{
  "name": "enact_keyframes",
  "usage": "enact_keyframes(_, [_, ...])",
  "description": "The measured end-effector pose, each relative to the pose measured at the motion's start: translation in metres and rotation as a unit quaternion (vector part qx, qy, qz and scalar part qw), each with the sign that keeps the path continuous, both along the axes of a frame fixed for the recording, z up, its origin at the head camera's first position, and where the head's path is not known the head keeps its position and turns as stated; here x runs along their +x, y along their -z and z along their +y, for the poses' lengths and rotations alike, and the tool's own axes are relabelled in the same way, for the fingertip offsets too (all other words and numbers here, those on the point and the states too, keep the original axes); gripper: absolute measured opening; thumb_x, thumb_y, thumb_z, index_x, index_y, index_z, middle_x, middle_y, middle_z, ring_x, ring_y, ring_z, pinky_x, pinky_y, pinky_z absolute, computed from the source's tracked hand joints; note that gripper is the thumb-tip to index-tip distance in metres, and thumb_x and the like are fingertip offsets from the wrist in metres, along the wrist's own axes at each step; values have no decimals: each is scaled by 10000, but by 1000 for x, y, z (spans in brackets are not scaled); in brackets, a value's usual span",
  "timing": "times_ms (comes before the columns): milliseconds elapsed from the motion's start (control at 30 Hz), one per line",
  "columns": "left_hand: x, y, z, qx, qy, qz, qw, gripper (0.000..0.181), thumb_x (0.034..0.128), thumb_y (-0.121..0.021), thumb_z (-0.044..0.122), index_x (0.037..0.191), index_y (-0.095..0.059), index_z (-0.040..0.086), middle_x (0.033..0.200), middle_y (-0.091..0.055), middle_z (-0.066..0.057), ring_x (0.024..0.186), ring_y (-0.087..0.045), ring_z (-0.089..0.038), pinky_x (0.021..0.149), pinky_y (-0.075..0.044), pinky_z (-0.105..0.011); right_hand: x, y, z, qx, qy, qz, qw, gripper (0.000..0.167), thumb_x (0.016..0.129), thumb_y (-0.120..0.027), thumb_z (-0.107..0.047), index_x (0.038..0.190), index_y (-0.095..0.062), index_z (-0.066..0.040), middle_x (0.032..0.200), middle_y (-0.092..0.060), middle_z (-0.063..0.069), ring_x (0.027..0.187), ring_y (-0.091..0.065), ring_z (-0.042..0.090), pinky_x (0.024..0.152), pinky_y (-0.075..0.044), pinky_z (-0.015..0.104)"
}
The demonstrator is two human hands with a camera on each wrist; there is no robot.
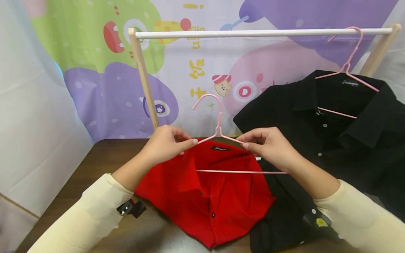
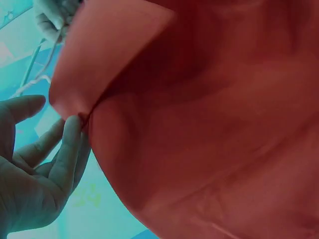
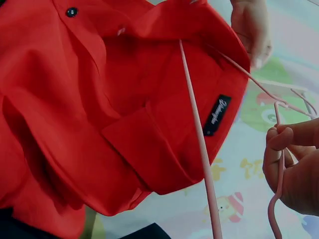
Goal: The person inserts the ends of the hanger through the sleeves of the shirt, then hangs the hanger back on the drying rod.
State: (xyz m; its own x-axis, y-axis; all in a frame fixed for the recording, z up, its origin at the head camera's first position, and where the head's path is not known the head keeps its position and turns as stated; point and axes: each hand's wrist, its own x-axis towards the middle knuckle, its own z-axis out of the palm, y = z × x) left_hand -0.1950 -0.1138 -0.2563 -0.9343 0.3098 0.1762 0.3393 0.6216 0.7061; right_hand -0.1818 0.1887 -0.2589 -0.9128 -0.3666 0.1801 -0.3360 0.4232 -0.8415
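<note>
A red shirt (image 1: 177, 196) with a collar and dark buttons hangs from my left hand (image 1: 166, 146), above the table. My left thumb and fingers pinch it at the left of the collar, beside the hanger wire. A pink wire hanger (image 1: 219, 121) has its left end inside the shirt, hidden by cloth. Its right side, with part of the bottom bar, sticks out of the neck opening. My right hand (image 1: 269, 146) pinches the hanger's right sloping arm. In the right wrist view, my right hand (image 3: 294, 164) curls thumb and fingers round that wire (image 3: 281, 184).
Behind stands a rack with a white rail (image 1: 240, 33) and a wooden left post (image 1: 143, 73). A black shirt (image 1: 294, 123) on another pink hanger (image 1: 355, 52) hangs from the rail's right end. Below is a dark wooden table (image 1: 107, 158); a printed cloth (image 1: 190, 119) forms the backdrop.
</note>
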Motion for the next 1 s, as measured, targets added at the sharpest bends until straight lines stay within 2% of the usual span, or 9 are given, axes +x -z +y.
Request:
enact_keyframes(133, [3,-4,-1,72,280,105,9995,163,854,-750,178,973,-768,69,830,-728,-18,726,-691,-155,674,-558,-325,-2,3,-5,-83,-11,83,9999,198,909,-684,-73,1097,-723,-22,931,-701,188,714,-607,208,638,-567,296])
enact_keyframes(300, [2,-6,0,-60,606,696,9957,168,834,-768,91,996,-768,52,847,-733,-19,764,-689,-135,714,-555,-323,-4,3,-10,-18,-37,407,9992,180,903,-694,-78,1076,-741,-61,896,-699,169,667,-556,217,561,-517,269])
enact_keyframes(433, [0,-5,5,-53,829,1090,9906,155,830,-770,80,984,-771,55,822,-729,-3,747,-677,-120,704,-549,-314,-5,3,-15,-32,-110,463,9989,179,903,-691,-69,1074,-741,-62,920,-708,147,697,-575,232,603,-531,286])
enact_keyframes(600, [0,-6,8,-274,925,1313,9866,160,838,-759,77,997,-765,58,823,-714,16,750,-643,-114,700,-528,-310,-5,5,-22,-133,-248,343,9990,183,901,-677,-26,1076,-728,-33,941,-704,164,709,-597,259,675,-564,310])
enact_keyframes(833, [-2,-3,7,-896,1421,1768,9698,105,874,-713,45,977,-701,25,870,-664,-28,804,-599,-172,747,-500,-345,-3,3,-28,-189,-399,231,9988,193,894,-668,13,1079,-719,-13,918,-693,167,695,-617,312,676,-567,304])
enact_keyframes(933, [0,-3,9,-1112,1434,1886,9651,104,877,-701,24,975,-666,30,883,-657,-38,814,-598,-186,755,-507,-353,-2,3,-28,-113,-516,171,9985,203,892,-663,28,1085,-713,-8,926,-690,180,694,-628,324,683,-572,316])
enact_keyframes(1000, [2,-3,10,-1282,1413,2006,9609,115,872,-695,5,971,-644,35,876,-643,-34,804,-587,-188,744,-505,-351,-3,2,-27,44,-640,165,9978,217,891,-656,41,1095,-709,-11,929,-694,167,707,-642,288,698,-573,320])
